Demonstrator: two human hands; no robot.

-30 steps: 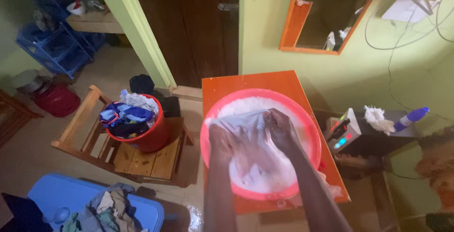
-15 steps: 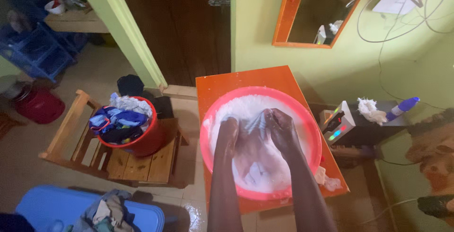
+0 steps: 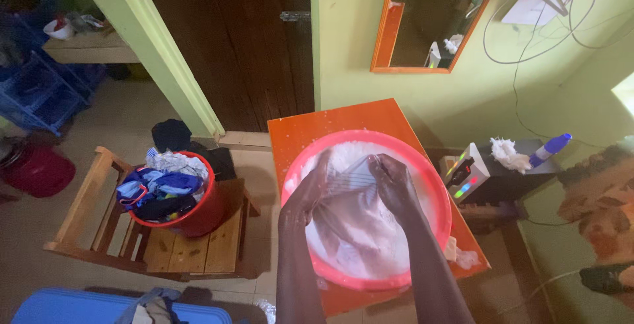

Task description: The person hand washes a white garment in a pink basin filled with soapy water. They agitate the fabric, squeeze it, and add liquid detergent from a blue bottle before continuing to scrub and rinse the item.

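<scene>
Since the earlier frame, your left hand [image 3: 309, 190] is lifting higher out of the suds, pulling the wet white cloth [image 3: 353, 218] up with it, while your right hand [image 3: 391, 184] is staying at about the same spot. You are gripping the cloth's upper edge with both hands, the fingers of each clamped on a bunched fold, the two hands just apart with a striped strip of fabric stretching between them. Below your hands the cloth is hanging down into the soapy water of the pink basin [image 3: 432, 185], which is sitting on the orange tabletop [image 3: 310, 126]. To your left, a red bucket of clothes [image 3: 170, 192] is resting on a wooden chair [image 3: 99, 225], well apart from the basin.
</scene>
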